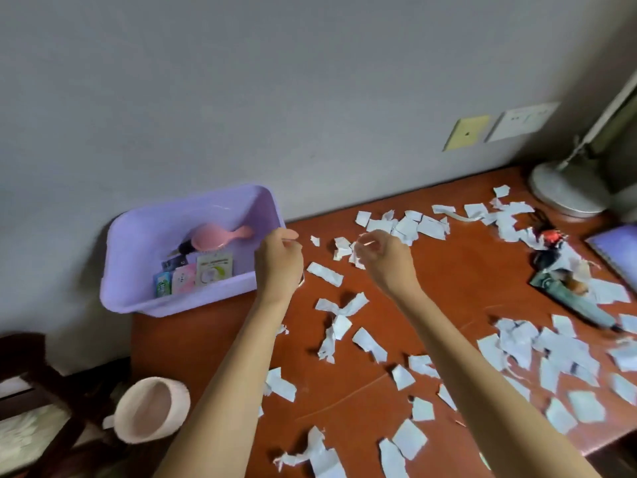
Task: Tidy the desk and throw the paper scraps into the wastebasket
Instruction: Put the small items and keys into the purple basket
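Note:
Several torn white paper scraps (339, 315) lie scattered over the red-brown desk (458, 267). A round cream wastebasket (151, 408) stands on the floor by the desk's left front corner. Both hands hover above the back of the desk. My left hand (279, 262) is by the right wall of a purple tub (138, 236), fingers curled on a small pink-tipped thing. My right hand (384, 257) is over the scraps, its fingertips pinched on a thin short stick. What these small things are is too blurred to tell.
The purple tub holds a pink hairbrush (220, 236) and several small packets (194, 276). A lamp base (568, 189), a purple notebook (617, 250) and a dark doll-like bundle (565, 281) sit at the right. A dark wooden chair (38, 374) stands on the left.

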### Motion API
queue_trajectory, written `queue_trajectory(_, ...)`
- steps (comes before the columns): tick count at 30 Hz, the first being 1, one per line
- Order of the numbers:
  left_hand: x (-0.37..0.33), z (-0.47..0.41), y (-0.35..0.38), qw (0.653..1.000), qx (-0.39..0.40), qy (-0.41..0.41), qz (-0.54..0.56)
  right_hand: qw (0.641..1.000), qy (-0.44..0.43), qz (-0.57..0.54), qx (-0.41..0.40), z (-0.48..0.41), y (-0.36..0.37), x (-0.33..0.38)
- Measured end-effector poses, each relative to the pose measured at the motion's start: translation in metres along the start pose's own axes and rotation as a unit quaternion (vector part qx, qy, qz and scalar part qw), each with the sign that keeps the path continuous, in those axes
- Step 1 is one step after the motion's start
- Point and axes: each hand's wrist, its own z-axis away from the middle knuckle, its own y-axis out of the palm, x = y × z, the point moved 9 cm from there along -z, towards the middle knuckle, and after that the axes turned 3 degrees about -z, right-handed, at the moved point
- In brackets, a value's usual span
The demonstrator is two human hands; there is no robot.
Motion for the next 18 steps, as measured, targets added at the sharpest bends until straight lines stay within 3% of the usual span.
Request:
queue_trajectory(5,-0.034,0.073,0.117,0.998,0.056,-0.013,-0.027,0.999,0.041,-0.034,0.006,0.013,-0.092,-0.099)
queue_trajectory(7,-0.033,0.074,0.132,0.997,0.065,-0.021,-0.025,0.997,0.058,-0.053,0.011,0.012,-0.093,-0.112)
queue_trajectory(10,-0.058,0.116,0.228,0.993,0.11,-0.05,-0.02,0.995,0.092,-0.045,0.018,0.006,-0.152,-0.181)
queue_trajectory(18,-0.092,0.209,0.408,0.961,0.243,-0.126,-0.033,0.978,0.15,0.134,0.056,-0.01,-0.264,-0.355)
